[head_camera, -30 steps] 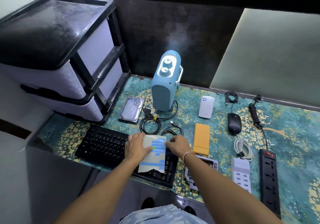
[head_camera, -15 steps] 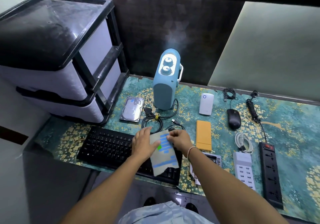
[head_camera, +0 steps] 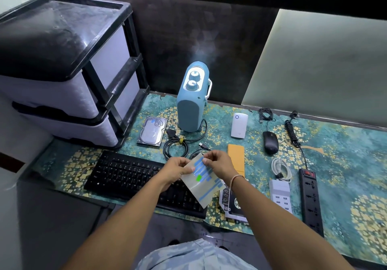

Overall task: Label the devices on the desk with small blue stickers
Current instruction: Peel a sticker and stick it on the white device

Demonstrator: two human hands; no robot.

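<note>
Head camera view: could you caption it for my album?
Both hands hold a sticker sheet above the keyboard.

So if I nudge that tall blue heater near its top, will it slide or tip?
The blue heater stands upright, taller than wide, so a high push would probably tip it. Its cord trails to a coiled bundle and may drag.

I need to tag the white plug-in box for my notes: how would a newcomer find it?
Start at the tall blue heater by the back wall. To its right lies the white plug-in box, behind the orange slab and left of the black mouse. Only it has a small blue ring near its top.
</note>
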